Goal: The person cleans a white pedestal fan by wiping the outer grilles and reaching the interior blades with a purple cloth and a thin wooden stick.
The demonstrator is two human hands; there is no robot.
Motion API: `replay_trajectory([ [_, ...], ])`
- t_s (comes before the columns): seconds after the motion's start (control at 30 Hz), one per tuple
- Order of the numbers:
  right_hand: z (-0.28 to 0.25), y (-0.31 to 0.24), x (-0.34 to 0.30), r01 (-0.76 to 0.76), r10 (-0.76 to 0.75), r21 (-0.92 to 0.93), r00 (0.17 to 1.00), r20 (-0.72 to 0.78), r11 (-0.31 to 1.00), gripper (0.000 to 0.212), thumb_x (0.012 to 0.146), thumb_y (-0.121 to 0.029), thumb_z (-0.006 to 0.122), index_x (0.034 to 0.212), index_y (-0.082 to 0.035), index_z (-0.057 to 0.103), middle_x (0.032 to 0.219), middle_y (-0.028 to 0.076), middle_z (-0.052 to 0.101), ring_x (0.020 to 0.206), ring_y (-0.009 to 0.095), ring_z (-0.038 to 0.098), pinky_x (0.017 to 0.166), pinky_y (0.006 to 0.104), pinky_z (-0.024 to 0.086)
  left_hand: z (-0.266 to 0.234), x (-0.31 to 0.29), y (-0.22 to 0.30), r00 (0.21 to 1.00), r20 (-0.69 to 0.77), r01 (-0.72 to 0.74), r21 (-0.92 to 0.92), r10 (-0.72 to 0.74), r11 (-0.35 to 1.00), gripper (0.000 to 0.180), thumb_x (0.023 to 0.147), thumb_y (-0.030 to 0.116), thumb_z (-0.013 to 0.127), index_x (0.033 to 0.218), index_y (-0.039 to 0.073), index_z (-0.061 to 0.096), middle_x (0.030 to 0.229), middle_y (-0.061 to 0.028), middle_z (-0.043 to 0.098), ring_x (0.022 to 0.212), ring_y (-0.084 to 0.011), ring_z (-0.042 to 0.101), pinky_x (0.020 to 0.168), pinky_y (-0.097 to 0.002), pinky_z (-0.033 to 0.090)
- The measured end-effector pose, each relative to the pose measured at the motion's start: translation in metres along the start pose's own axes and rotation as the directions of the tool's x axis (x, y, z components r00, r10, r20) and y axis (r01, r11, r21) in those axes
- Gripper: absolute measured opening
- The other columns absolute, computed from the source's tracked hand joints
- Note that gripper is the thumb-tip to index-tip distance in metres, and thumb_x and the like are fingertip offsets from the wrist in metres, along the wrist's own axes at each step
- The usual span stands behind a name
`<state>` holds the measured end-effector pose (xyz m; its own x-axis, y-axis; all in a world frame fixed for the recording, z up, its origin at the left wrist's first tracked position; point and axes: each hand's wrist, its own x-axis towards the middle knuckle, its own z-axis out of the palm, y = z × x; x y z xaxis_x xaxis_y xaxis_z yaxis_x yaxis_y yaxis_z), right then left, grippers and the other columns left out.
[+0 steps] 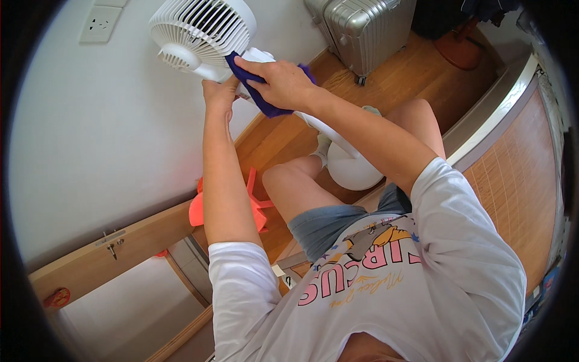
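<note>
My right hand [283, 83] has its grip closed over a purple cloth [270, 108], fingers curled so the cloth is pressed against the upper neck of the white fan [207, 36]. My left hand [219, 95] is just below and to the left, its grip around the fan's neck from the wall side; some of those fingers are hidden behind the neck, so I can't tell exactly how far they wrap.

The fan runs from the upper left of the frame, where its slatted head sits near the pale wall [120, 127], down along a curved white stem [330, 131] to the round base [353, 172] near the centre, between my legs. Whether that base bears fully on the wooden floor [292, 137] I can't say from here.

I take the step in hand to be wiping the neck just under the head: one hand steadies, the other rubs. To my mind the next move calls for keeping the left grip firm so the head doesn't swing, while the right works the cloth around the neck and down the stem, with light pressure near the thin slats. The silver suitcase [366, 33], upper right of centre, stands well apart from both hands.
</note>
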<state>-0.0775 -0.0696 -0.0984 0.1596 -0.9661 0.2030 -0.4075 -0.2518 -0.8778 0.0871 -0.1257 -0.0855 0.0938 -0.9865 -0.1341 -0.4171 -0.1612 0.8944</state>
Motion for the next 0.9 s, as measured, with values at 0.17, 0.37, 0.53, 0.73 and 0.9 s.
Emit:
replay_trajectory([
  [0.17, -0.014, 0.022, -0.015, 0.047, -0.044, -0.028, 0.994, 0.103, 0.999, 0.047, 0.09, -0.02, 0.059, 0.136, -0.029, 0.052, 0.096, 0.018, 0.068, 0.083, 0.037, 0.064, 0.077, 0.044, 0.05, -0.005, -0.001, 0.0, 1.0, 0.028, -0.004, -0.078, 0.006, 0.997, 0.049, 0.075, 0.019, 0.081, 0.112, -0.003, 0.057, 0.1, -0.0147, 0.066, 0.08, -0.022, 0.067, 0.062, -0.0347, 0.057],
  [0.37, -0.023, 0.047, 0.01, 0.028, -0.034, -0.15, 0.999, -0.04, 0.988, 0.044, 0.09, -0.026, 0.057, 0.134, -0.035, 0.053, 0.103, 0.011, 0.069, 0.091, 0.034, 0.065, 0.081, 0.0441, 0.052, -0.001, -0.005, 0.004, 1.0, 0.026, -0.006, -0.093, 0.008, 0.996, 0.051, 0.075, 0.021, 0.082, 0.113, -0.003, 0.057, 0.102, -0.0158, 0.065, 0.084, -0.0237, 0.067, 0.065, -0.0369, 0.058],
  [0.53, -0.017, 0.049, 0.027, 0.009, -0.016, -0.147, 0.999, -0.05, 0.989, 0.043, 0.091, -0.027, 0.056, 0.134, -0.033, 0.053, 0.108, 0.011, 0.068, 0.096, 0.033, 0.064, 0.084, 0.043, 0.051, -0.003, 0.002, 0.0, 0.998, 0.058, 0.006, -0.09, 0.0, 0.996, 0.054, 0.074, 0.02, 0.082, 0.114, -0.003, 0.056, 0.103, -0.0158, 0.065, 0.084, -0.0237, 0.067, 0.065, -0.0362, 0.058],
  [0.73, 0.01, 0.008, 0.008, 0.061, -0.061, -0.01, 0.998, 0.033, 0.998, 0.044, 0.091, -0.029, 0.056, 0.134, -0.03, 0.053, 0.109, 0.014, 0.067, 0.098, 0.034, 0.063, 0.086, 0.0441, 0.049, -0.018, 0.004, -0.012, 0.991, 0.128, -0.024, -0.041, 0.029, 0.999, 0.056, 0.073, 0.016, 0.083, 0.116, -0.002, 0.052, 0.103, -0.0141, 0.064, 0.083, -0.0229, 0.066, 0.065, -0.035, 0.057],
  [0.9, -0.008, 0.053, 0.026, 0.056, -0.057, -0.006, 0.996, -0.068, 0.998, 0.043, 0.09, -0.029, 0.057, 0.133, -0.035, 0.053, 0.108, 0.011, 0.068, 0.096, 0.033, 0.064, 0.084, 0.0422, 0.051, -0.005, -0.001, -0.002, 0.992, 0.12, -0.025, -0.063, 0.032, 0.998, 0.057, 0.072, 0.015, 0.083, 0.117, 0.0, 0.05, 0.105, -0.0138, 0.063, 0.087, -0.0221, 0.065, 0.065, -0.0349, 0.056],
])
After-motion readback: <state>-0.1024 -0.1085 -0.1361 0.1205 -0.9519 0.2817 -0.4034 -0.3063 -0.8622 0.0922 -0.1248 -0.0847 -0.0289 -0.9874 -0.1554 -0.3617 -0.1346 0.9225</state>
